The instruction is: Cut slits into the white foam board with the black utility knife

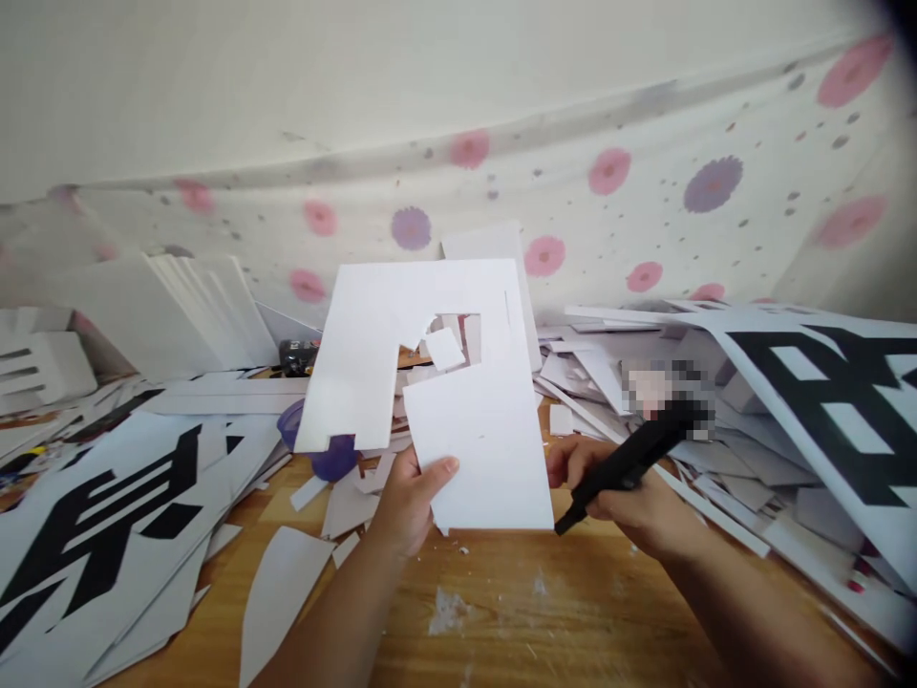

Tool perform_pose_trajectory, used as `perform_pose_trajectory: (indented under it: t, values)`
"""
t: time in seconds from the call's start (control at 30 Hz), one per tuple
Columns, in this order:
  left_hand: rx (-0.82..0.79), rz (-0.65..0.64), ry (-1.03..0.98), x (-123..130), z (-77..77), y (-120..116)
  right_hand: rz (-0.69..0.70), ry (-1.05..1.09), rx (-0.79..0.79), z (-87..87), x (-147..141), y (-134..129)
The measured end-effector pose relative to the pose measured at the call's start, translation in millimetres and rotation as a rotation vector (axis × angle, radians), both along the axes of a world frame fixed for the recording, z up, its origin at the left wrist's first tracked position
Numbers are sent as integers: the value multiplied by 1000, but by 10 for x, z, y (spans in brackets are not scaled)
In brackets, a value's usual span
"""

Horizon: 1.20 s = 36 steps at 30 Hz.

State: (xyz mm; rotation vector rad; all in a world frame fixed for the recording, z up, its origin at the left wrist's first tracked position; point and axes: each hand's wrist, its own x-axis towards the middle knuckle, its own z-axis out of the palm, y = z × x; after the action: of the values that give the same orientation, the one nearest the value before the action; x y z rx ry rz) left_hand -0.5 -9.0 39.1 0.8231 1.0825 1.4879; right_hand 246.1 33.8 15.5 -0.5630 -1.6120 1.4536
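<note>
Over our littered table [516, 602], our left hand [410, 502] pinches the board [483, 459]; our right hand [641, 505] grips the tool [630, 461] by the board's lower corner. Should that pinch twist, we could nick it!

The left forearm [333, 607] is bare and slants inward from below; the left hand [405, 502] is pinching, with its thumb [438, 473] in front. The right forearm [731, 592], also bare, slants from lower right, and the right hand [640, 508] grips with curled fingers [571, 459].

Smooth matt board [481, 449], grained wooden table [551, 621], plastic-looking tool [634, 454]
</note>
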Motion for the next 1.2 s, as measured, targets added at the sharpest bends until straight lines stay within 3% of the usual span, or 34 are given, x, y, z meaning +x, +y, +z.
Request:
perform_pose_trajectory:
  t: [0.13, 0.27, 0.33, 0.57, 0.73, 0.87, 1.13, 1.2]
  values:
    - [10, 9, -16, 39, -25, 12, -147, 53, -159, -59, -40, 14]
    - [17, 10, -47, 74, -53, 19, -381, 36, -239, -76, -142, 3]
    - [19, 11, -58, 81, -62, 19, -432, 55, -278, -87, -208, -17]
    - [-52, 1, -53, 88, -85, 22, -204, 105, -412, -119, -398, -104]
    - [-83, -72, -182, 68, -84, 9, -195, 77, -442, -99, -386, -109]
    - [-167, -59, -115, 90, -83, -27, -193, -10, -405, -46, -308, -78]
    - [0, 173, -80, 153, -98, 21, -655, -312, 87, 125, 124, 29]
    - [28, 214, -27, 136, -126, 30, -708, -319, 185, 149, 195, 12]
